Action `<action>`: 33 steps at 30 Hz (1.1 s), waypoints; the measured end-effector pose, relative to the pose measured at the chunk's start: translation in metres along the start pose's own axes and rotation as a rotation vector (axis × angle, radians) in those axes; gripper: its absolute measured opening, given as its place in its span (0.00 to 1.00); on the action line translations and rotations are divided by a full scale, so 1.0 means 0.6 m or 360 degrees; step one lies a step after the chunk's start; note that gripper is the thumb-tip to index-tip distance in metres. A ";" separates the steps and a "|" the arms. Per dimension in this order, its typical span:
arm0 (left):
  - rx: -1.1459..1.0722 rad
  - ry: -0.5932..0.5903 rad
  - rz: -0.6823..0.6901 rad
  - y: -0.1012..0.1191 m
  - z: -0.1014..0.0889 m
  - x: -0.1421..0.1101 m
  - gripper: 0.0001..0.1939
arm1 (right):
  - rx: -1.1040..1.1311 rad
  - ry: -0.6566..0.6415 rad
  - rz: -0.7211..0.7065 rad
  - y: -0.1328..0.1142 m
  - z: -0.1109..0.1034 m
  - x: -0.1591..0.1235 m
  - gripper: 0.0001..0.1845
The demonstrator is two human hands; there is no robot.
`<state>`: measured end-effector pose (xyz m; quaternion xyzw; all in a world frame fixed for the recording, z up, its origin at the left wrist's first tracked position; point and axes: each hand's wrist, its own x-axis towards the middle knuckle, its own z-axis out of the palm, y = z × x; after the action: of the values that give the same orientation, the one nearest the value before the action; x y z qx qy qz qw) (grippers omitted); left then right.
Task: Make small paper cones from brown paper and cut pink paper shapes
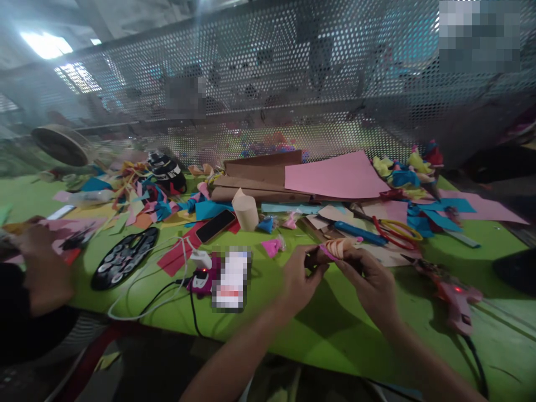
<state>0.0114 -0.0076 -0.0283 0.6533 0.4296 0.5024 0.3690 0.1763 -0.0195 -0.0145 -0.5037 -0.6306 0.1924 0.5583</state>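
Both my hands hold a small peach-coloured paper piece [338,247] with ridged bands and a pink edge, above the green table. My left hand [302,276] pinches its left end, and my right hand [372,282] has the fingers closed on its right side. Part of the piece is hidden behind my fingers. Just left of it lies a bright pink folded paper piece [273,247]. Behind that are a small blue paper piece [267,224], a pale pink one [291,219] and an upright cream paper roll [246,212].
A pink glue gun [458,298] with a lit red light lies at the right. A phone with a lit screen [231,279], a dark phone [216,226], a power strip [201,280] and cables are at left. Pink sheet [335,176] lies behind. Another person's hand [39,243] works at far left.
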 end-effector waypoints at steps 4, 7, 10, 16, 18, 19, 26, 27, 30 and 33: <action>-0.0351 -0.0092 -0.0225 0.008 -0.003 0.003 0.23 | 0.0066 -0.0055 0.0061 -0.002 -0.002 0.003 0.13; -0.0721 -0.0244 -0.0528 0.011 -0.008 0.010 0.30 | 0.0086 -0.0075 0.0037 -0.003 -0.006 0.007 0.14; -0.0901 -0.0363 -0.0708 0.013 -0.014 0.017 0.33 | 0.0080 -0.0116 0.0008 -0.001 -0.008 0.010 0.14; -0.0955 -0.0382 -0.0764 0.020 -0.025 0.022 0.30 | 0.0069 -0.0266 -0.0110 0.000 -0.008 0.013 0.10; -0.0967 -0.0382 -0.0749 0.022 -0.025 0.022 0.29 | 0.0054 -0.0274 -0.0148 0.000 -0.008 0.013 0.09; -0.0965 -0.0374 -0.0745 0.023 -0.025 0.021 0.29 | 0.0043 -0.0271 -0.0156 0.000 -0.007 0.013 0.09; -0.0805 -0.0241 -0.0700 0.027 -0.023 0.019 0.26 | 0.0035 -0.0261 -0.0058 0.002 -0.009 0.006 0.09; -0.0785 -0.0216 -0.0674 0.026 -0.022 0.019 0.25 | 0.0037 -0.0205 -0.0025 0.003 -0.009 0.005 0.09; -0.0634 -0.0142 -0.0539 0.020 -0.017 0.018 0.18 | 0.0023 0.0018 -0.0023 0.001 -0.009 0.001 0.07; -0.0412 -0.0129 -0.0435 0.017 -0.012 0.016 0.13 | -0.0037 0.0008 -0.0206 -0.005 -0.006 0.001 0.01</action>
<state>0.0074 -0.0018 -0.0138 0.5556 0.4310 0.4719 0.5318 0.1782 -0.0212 -0.0107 -0.4688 -0.6627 0.1473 0.5652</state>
